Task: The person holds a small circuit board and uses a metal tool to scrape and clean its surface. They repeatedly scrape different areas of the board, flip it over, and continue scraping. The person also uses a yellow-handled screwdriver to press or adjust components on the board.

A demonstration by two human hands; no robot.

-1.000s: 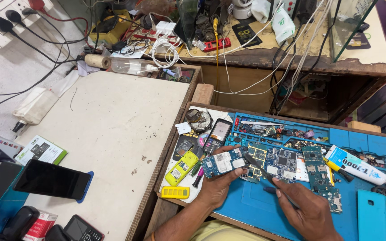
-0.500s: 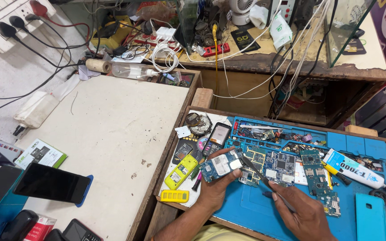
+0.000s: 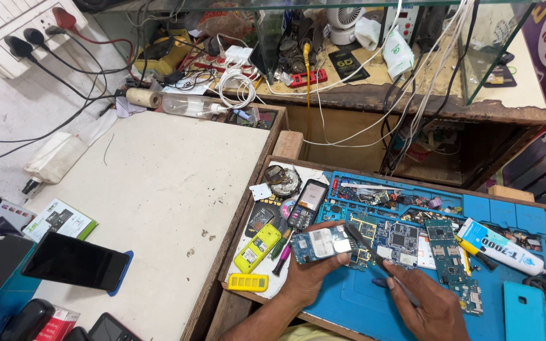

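My left hand (image 3: 308, 278) holds a small blue phone circuit board (image 3: 321, 242) with silver shields, lifted just above the blue work mat (image 3: 361, 309). My right hand (image 3: 430, 308) grips a thin dark tool (image 3: 374, 256) like tweezers, its tip touching the board's right edge. Several loose circuit boards (image 3: 406, 240) lie on the mat just beyond the hands. A yellow phone body (image 3: 257, 247) and a yellow keypad strip (image 3: 247, 282) rest left of my left hand.
A white glue tube (image 3: 497, 247) and a teal phone cover (image 3: 524, 312) lie at the mat's right. A black keypad phone (image 3: 307, 203) sits behind the board. A dark smartphone (image 3: 74, 263) lies on the white table (image 3: 159, 189); cables and chargers crowd the back shelf (image 3: 361, 95).
My left hand has lifted the board and drawn it nearer. My right hand has brought the tool's tip up to the board's edge. The view has shifted slightly.
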